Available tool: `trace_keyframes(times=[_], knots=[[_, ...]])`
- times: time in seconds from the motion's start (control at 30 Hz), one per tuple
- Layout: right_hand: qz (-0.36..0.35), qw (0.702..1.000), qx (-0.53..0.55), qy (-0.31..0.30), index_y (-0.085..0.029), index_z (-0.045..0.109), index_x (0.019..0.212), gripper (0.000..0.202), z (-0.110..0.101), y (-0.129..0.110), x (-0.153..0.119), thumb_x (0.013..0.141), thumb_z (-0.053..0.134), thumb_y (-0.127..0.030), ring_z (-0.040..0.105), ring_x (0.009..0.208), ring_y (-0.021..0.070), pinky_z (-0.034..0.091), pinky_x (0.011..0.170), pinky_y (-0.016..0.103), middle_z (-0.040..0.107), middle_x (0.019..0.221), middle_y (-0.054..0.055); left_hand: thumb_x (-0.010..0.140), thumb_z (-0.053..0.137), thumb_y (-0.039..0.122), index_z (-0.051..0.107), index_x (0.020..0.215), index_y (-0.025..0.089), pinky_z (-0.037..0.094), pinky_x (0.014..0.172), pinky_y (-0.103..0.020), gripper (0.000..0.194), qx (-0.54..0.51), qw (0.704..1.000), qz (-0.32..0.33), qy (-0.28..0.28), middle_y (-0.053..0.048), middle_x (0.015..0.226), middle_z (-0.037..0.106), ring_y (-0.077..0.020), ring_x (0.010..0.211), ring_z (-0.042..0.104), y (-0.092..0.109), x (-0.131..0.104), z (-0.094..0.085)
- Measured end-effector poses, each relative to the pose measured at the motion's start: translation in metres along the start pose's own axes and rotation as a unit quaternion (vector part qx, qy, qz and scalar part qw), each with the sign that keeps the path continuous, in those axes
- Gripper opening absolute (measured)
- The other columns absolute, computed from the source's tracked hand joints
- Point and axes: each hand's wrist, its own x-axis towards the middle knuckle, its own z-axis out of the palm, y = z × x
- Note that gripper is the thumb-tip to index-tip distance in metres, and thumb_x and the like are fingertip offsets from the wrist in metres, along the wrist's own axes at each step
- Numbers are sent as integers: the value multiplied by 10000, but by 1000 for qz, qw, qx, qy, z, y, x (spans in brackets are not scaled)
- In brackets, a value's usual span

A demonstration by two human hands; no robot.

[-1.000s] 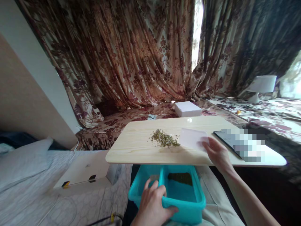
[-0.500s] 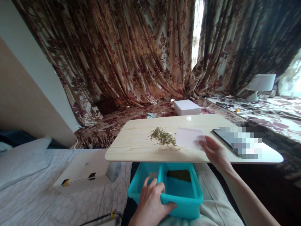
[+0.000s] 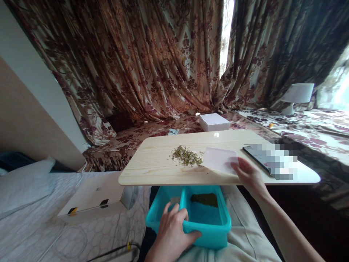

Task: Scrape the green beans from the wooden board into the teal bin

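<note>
Your left hand (image 3: 174, 231) pinches the near wall of the two-part turquoise tub (image 3: 211, 236), just below the wooden table (image 3: 144, 165), so if that grip slips, the tub could tip and spill the dark green bits (image 3: 205, 199) in its right part. On the table, the loose greenish-brown pile (image 3: 187, 156) lies just left of the thin pink card (image 3: 219, 159), which your right hand (image 3: 250, 176) pinches by its right end; a fast push could scatter it, and a swing right could bump the tablet (image 3: 255, 157).

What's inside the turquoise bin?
The turquoise bin has two compartments. The right one holds a dark greenish pile toward its far side. The left shows a pale thing, too unclear to name; the left hand hides part of that side.
</note>
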Motion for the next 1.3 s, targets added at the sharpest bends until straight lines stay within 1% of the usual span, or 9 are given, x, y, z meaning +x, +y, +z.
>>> trace_keyframes(times=[0.27, 0.47, 0.57, 0.67, 0.73, 0.9, 0.97, 1.13, 1.3], knots=[[21, 1000, -12, 7, -201, 698, 933, 334, -5, -11, -3, 680, 744, -414, 732, 911, 273, 567, 877, 411, 778, 898, 85, 633, 817, 312, 464, 657, 236, 265, 1103, -492, 362, 1, 1000, 5, 2, 35, 766, 527, -223, 866, 602, -2, 0, 2], [32, 999, -9, 31, -214, 703, 921, 345, -10, -3, -23, 656, 764, -426, 731, 906, 276, 579, 855, 395, 778, 922, 77, 629, 815, 323, 475, 659, 239, 280, 1096, -503, 352, 2, 1000, 10, 9, 36, 760, 524, -227, 855, 602, -4, 1, 3], [49, 999, -8, 18, -212, 714, 934, 377, -10, -3, -37, 650, 774, -453, 728, 908, 281, 590, 823, 377, 777, 927, 78, 634, 808, 332, 480, 659, 243, 287, 1093, -512, 341, 1, 1000, 14, 15, 36, 762, 530, -230, 853, 601, -4, 0, 2], [50, 999, -2, -9, -218, 723, 928, 381, -9, -8, -42, 650, 780, -472, 728, 907, 286, 594, 809, 373, 778, 937, 81, 638, 809, 333, 486, 659, 243, 298, 1088, -506, 336, 1, 1000, 14, 17, 32, 764, 540, -231, 847, 603, -3, -2, 1], [38, 999, 3, -13, -227, 722, 927, 368, -7, -12, -38, 660, 776, -473, 729, 903, 284, 593, 812, 382, 779, 943, 82, 635, 813, 330, 490, 660, 241, 302, 1086, -499, 336, 2, 1000, 13, 17, 28, 770, 546, -233, 852, 604, -3, -2, 1], [17, 1000, 11, 18, -209, 687, 944, 363, 3, -19, -12, 683, 743, -455, 737, 879, 269, 572, 865, 411, 778, 916, 91, 626, 819, 308, 491, 661, 237, 293, 1092, -501, 337, 4, 1000, 10, 16, 26, 772, 548, -237, 875, 608, -1, -1, 0], [7, 1000, 2, 11, -200, 681, 938, 352, 9, -20, -5, 696, 723, -452, 739, 867, 269, 573, 855, 419, 777, 901, 97, 626, 818, 301, 490, 659, 235, 291, 1094, -500, 336, 4, 1000, 8, 15, 26, 771, 549, -236, 878, 610, -1, -1, 0], [-12, 999, -29, -17, -196, 690, 934, 288, 17, -18, 0, 742, 673, -410, 741, 827, 250, 583, 806, 394, 775, 870, 86, 628, 822, 316, 485, 654, 235, 287, 1096, -498, 347, 5, 1000, 8, 14, 28, 763, 546, -235, 882, 606, -2, -1, 1], [-25, 999, -38, 3, -190, 690, 951, 287, 18, -12, 6, 756, 655, -397, 736, 820, 239, 582, 774, 375, 772, 874, 82, 628, 822, 323, 493, 663, 238, 295, 1091, -500, 341, 7, 1000, 11, 18, 31, 767, 548, -231, 871, 601, -4, -1, 3]])
